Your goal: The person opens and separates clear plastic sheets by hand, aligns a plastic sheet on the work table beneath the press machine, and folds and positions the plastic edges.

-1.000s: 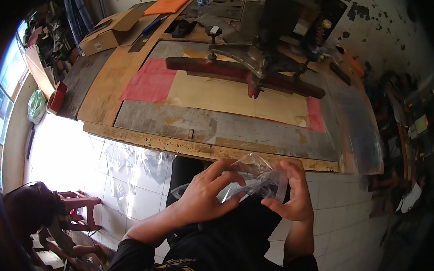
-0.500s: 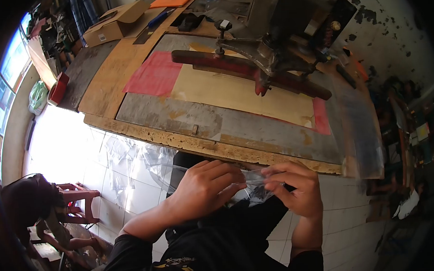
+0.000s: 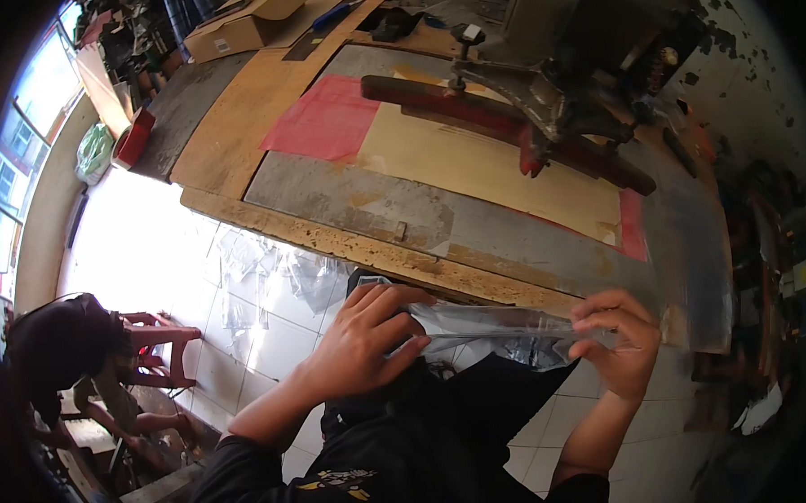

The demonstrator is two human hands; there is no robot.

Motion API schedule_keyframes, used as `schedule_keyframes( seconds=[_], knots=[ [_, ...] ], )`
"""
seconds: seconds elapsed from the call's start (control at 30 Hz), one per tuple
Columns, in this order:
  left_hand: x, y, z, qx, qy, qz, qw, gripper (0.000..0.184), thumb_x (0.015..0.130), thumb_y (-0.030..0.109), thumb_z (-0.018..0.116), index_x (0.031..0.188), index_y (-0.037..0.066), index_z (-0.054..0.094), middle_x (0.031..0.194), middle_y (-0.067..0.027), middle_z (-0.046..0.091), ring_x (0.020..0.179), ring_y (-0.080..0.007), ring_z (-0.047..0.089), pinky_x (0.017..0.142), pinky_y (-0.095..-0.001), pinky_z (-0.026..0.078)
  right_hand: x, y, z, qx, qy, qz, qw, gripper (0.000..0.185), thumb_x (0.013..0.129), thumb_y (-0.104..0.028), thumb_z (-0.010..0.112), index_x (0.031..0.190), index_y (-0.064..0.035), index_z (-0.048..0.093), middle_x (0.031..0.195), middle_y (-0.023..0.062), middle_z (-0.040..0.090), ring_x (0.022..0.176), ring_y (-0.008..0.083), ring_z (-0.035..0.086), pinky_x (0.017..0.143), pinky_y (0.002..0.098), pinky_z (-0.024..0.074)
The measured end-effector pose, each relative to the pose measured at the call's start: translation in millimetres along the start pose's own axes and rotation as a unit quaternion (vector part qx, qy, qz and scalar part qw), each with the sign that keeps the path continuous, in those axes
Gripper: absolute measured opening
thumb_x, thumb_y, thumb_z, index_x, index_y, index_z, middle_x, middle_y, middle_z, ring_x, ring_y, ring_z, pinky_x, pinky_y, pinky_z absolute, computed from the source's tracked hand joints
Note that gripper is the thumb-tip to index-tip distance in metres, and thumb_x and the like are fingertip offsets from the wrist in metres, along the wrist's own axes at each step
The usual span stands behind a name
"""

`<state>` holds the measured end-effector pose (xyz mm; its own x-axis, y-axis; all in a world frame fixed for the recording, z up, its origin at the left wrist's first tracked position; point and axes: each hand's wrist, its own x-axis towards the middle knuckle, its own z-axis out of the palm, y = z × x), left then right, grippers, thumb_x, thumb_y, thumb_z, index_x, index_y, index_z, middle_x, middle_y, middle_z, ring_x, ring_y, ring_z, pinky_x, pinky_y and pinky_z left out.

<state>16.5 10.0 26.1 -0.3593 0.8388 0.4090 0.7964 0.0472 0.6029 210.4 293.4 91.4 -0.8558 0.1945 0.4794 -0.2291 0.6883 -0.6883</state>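
Note:
A sheet or bag of clear plastic (image 3: 505,323) is stretched between my two hands, just below the front edge of the worktable (image 3: 331,241). My left hand (image 3: 371,338) pinches its left end with curled fingers. The right end is gripped between thumb and fingers of my right hand (image 3: 618,336). Above my hands, on the table, lie a pale yellow sheet (image 3: 471,163) and a pink sheet (image 3: 325,120), partly under the long dark red bar (image 3: 442,110) of a metal machine.
A cardboard box (image 3: 249,26) stands at the back left of the table. Clear plastic pieces (image 3: 242,272) lie on the tiled floor at the left. Beyond them are a red stool (image 3: 164,338) and another person (image 3: 74,347), bent over. A red tape roll (image 3: 134,137) sits at the left edge.
My hands have moved apart, drawing the crumpled plastic out into a long, flatter strip. The view has shifted, so the table appears farther right.

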Motion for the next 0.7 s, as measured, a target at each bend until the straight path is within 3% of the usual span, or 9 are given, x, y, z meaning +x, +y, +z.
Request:
schedule_keyframes(
  seconds=[0.07, 0.13, 0.2, 0.3, 0.4, 0.47, 0.53, 0.57, 0.7],
  knots=[
    [-5, -3, -8, 0.002, -0.001, -0.012, 1.000, 0.019, 0.090, 0.021, 0.078, 0.088, 0.010, 0.062, 0.122, -0.0061, 0.067, 0.106, -0.0282, 0.063, 0.096, -0.0442, 0.047, -9, 2, 3, 0.006, 0.004, 0.028, 1.000, 0.030, 0.082, -0.023, 0.090, 0.087, 0.0000, 0.071, 0.092, 0.0121, 0.072, 0.082, 0.0190, 0.070, 0.072, 0.0297, 0.0541],
    [-8, -8, -15, -0.022, -0.028, 0.013, 0.999, 0.022, 0.089, 0.025, 0.079, 0.088, 0.011, 0.061, 0.123, -0.0060, 0.066, 0.110, -0.0281, 0.062, 0.098, -0.0443, 0.047, -10, 3, 7, 0.088, 0.080, 0.058, 0.991, 0.027, 0.083, -0.020, 0.089, 0.086, -0.0006, 0.071, 0.093, 0.0136, 0.072, 0.080, 0.0192, 0.070, 0.072, 0.0297, 0.0538],
    [-10, -12, -21, -0.004, -0.062, 0.005, 0.998, 0.027, 0.087, 0.030, 0.080, 0.091, 0.012, 0.060, 0.131, -0.0084, 0.064, 0.121, -0.0308, 0.060, 0.104, -0.0460, 0.045, -7, 0, 7, 0.085, 0.107, 0.053, 0.989, 0.031, 0.087, -0.027, 0.087, 0.084, -0.0020, 0.069, 0.091, 0.0136, 0.070, 0.076, 0.0180, 0.067, 0.068, 0.0280, 0.0518],
    [-18, -23, -16, -0.043, -0.070, 0.005, 0.997, 0.032, 0.083, 0.031, 0.084, 0.096, 0.012, 0.062, 0.146, -0.0147, 0.056, 0.136, -0.0390, 0.052, 0.110, -0.0516, 0.042, -15, 11, -6, 0.054, 0.163, 0.011, 0.985, 0.048, 0.086, -0.050, 0.083, 0.082, -0.0063, 0.064, 0.090, 0.0095, 0.064, 0.069, 0.0148, 0.061, 0.061, 0.0259, 0.0463],
    [-29, -36, -7, -0.311, -0.036, -0.041, 0.949, 0.034, 0.085, 0.030, 0.084, 0.098, 0.009, 0.061, 0.159, -0.0246, 0.042, 0.144, -0.0395, 0.046, 0.112, -0.0494, 0.040, -20, 21, -6, 0.091, 0.212, -0.040, 0.972, 0.048, 0.084, -0.052, 0.083, 0.080, -0.0096, 0.062, 0.090, 0.0077, 0.062, 0.067, 0.0141, 0.057, 0.060, 0.0272, 0.0462],
    [-32, -38, -6, -0.336, -0.014, -0.030, 0.941, 0.032, 0.088, 0.028, 0.084, 0.098, 0.008, 0.061, 0.158, -0.0249, 0.043, 0.141, -0.0352, 0.051, 0.107, -0.0440, 0.043, -21, 23, -4, 0.094, 0.233, -0.049, 0.967, 0.050, 0.081, -0.056, 0.084, 0.079, -0.0120, 0.059, 0.087, 0.0066, 0.060, 0.067, 0.0134, 0.054, 0.060, 0.0280, 0.0461],
    [-37, -35, -3, -0.457, -0.004, -0.160, 0.875, 0.023, 0.089, 0.017, 0.082, 0.094, 0.007, 0.062, 0.151, -0.0208, 0.051, 0.137, -0.0313, 0.052, 0.115, -0.0421, 0.038, -20, 23, -3, 0.090, 0.241, -0.063, 0.964, 0.049, 0.082, -0.055, 0.084, 0.079, -0.0124, 0.059, 0.087, 0.0069, 0.060, 0.068, 0.0138, 0.054, 0.061, 0.0293, 0.0468],
    [-37, -34, -4, -0.457, 0.000, -0.159, 0.875, 0.023, 0.089, 0.017, 0.082, 0.094, 0.007, 0.062, 0.151, -0.0208, 0.051, 0.137, -0.0313, 0.052, 0.115, -0.0421, 0.038, -19, 22, -4, 0.090, 0.238, -0.065, 0.965, 0.049, 0.082, -0.055, 0.084, 0.079, -0.0124, 0.059, 0.087, 0.0069, 0.060, 0.068, 0.0138, 0.054, 0.061, 0.0293, 0.0468],
    [-30, -29, -16, -0.336, 0.184, -0.049, 0.923, 0.022, 0.090, 0.021, 0.083, 0.090, 0.006, 0.067, 0.108, -0.0144, 0.073, 0.102, -0.0236, 0.072, 0.089, -0.0371, 0.054, -16, 16, -9, 0.079, 0.208, -0.035, 0.974, 0.034, 0.093, -0.037, 0.078, 0.084, -0.0077, 0.063, 0.092, 0.0102, 0.064, 0.078, 0.0167, 0.058, 0.068, 0.0307, 0.0493]
  ],
)
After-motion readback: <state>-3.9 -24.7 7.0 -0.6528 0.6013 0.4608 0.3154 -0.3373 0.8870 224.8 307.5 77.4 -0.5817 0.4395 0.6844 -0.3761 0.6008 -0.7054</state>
